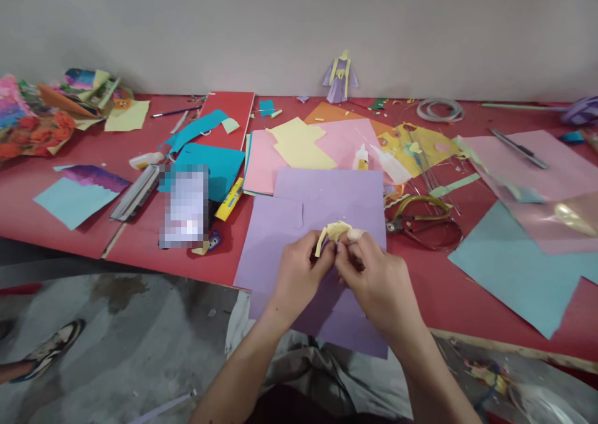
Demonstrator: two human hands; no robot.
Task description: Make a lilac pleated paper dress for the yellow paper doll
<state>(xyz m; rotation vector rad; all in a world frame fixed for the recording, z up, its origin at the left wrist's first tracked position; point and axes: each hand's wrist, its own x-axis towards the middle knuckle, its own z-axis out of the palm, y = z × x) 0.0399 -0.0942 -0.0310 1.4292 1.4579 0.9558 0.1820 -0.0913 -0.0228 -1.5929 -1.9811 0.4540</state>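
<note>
Left hand: in close now, the person's left hand has thumb and fingers pinching a small, curved pale yellow paper piece, a narrow strip sticking out beside the thumb.
Right hand: the right hand meets it there, fingers pinching the same piece from the other side, a pale wrap around one fingertip.
Paper piece: it's up between the two hands, over the purple paper sheets, which overhang the near edge of the red table.
Scissors: just right of the purple, scissors with yellow and red handles lie by a light blue paper sheet.
Glue stick: over to the left, a yellow glue stick sits between the purple sheets and a pixelated rectangular object.
Bottles: beyond the purple, a small white bottle with a yellow label stands near a larger white bottle, tilted.
Paper figure: and right at the back, a purple-and-yellow paper figure is upright against the pale grey wall.
</note>
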